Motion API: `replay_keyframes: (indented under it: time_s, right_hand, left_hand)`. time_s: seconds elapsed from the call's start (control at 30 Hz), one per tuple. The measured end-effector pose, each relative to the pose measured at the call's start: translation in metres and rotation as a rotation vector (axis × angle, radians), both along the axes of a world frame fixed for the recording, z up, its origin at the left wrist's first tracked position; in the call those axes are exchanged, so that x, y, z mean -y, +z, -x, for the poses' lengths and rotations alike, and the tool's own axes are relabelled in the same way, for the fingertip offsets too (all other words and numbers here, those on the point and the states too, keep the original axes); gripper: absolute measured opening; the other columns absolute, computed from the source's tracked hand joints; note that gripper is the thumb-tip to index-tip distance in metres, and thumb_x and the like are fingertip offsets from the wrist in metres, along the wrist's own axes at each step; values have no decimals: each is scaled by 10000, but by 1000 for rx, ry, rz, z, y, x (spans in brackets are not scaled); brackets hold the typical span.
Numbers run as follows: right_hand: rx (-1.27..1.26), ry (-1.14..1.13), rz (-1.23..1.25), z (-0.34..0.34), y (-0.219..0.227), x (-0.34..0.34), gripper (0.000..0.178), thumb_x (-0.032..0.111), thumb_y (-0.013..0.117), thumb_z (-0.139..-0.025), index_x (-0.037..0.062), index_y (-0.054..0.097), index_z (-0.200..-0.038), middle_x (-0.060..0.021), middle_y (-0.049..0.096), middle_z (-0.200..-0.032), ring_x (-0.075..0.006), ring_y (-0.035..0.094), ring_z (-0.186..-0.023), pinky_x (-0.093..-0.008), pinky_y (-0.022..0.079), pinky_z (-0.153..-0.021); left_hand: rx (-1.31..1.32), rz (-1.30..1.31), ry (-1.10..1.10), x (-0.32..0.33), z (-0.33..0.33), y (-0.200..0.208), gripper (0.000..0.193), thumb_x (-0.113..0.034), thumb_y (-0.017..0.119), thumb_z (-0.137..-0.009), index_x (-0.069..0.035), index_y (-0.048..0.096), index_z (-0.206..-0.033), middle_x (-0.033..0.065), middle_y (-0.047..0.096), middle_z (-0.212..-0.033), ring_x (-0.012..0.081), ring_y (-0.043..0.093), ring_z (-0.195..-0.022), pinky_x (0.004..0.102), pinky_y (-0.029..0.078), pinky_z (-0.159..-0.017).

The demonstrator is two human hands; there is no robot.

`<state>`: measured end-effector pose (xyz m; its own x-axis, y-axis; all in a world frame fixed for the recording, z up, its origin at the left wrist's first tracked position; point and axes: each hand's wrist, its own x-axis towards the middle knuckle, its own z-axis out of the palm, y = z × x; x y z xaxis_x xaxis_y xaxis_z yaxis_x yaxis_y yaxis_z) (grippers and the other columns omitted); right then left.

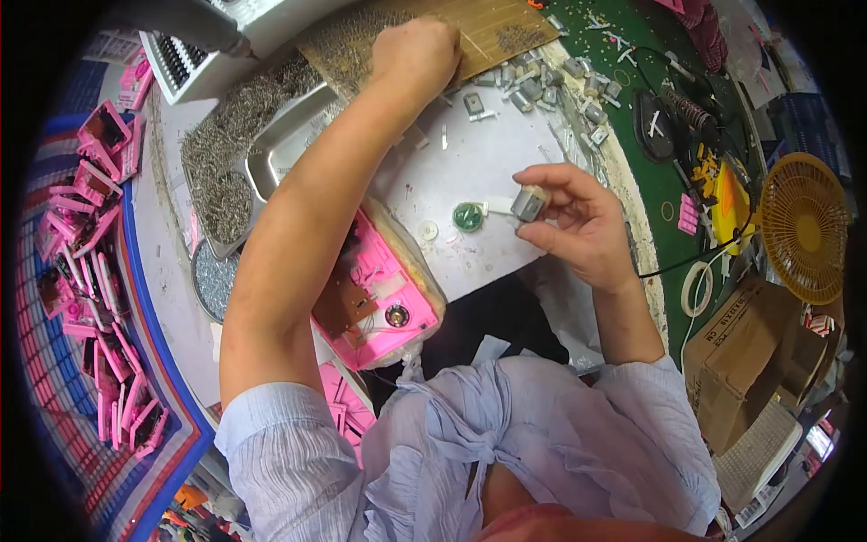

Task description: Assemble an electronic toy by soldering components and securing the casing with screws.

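My right hand [578, 221] pinches a small grey metal block [527, 204] with a white tab between thumb and fingers, held over the white table. Just left of it lies a round green piece [468, 217], and beside that a small clear disc [428, 231]. My left arm stretches across to the far side, where my left hand [415, 59] is curled down on a brown board [488, 41] with heaps of tiny metal parts. Its fingertips are hidden, so what they grip does not show. Close to my body rests an opened pink plastic casing [384, 307] with wires and a round black part.
Several similar grey blocks [533, 86] lie at the table's far right. A metal tray [271, 163] and a springs heap [221, 199] sit at the left. Pink casings [99, 307] fill a striped bag. At right are a brown basket [804, 226] and a cardboard box [741, 352].
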<state>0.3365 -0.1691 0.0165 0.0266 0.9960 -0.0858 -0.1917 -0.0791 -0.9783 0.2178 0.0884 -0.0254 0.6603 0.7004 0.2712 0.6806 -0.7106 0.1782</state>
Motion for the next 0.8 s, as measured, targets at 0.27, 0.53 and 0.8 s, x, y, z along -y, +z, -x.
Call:
replay_keyframes:
  time_s: [0.27, 0.53, 0.8]
  right_hand:
    - [526, 0, -10, 5, -4, 0, 418, -23, 722, -857, 41, 662, -1265, -4, 629, -797, -69, 583, -755, -247, 482, -707]
    - [1044, 249, -181, 20, -21, -27, 346, 65, 636, -837, 54, 703, -1177, -164, 693, -849, -377, 668, -821, -455, 538, -774]
    - [1372, 320, -333, 27, -29, -36, 374, 59, 660, -816, 47, 707, -1188, -126, 696, -853, -253, 674, -795, -381, 542, -748]
  left_hand:
    - [26, 69, 190, -4, -13, -10, 226, -170, 604, -839, -28, 780, -853, 241, 742, -916, 398, 739, -865, 486, 592, -787]
    - [622, 246, 30, 62, 44, 67, 228, -202, 712, -840, -44, 782, -988, 208, 755, -929, 337, 757, -900, 444, 594, -833]
    - [898, 691, 3, 191, 169, 73, 104, 46, 697, -856, 14, 725, -951, 69, 715, -921, 125, 672, -809, 242, 543, -661]
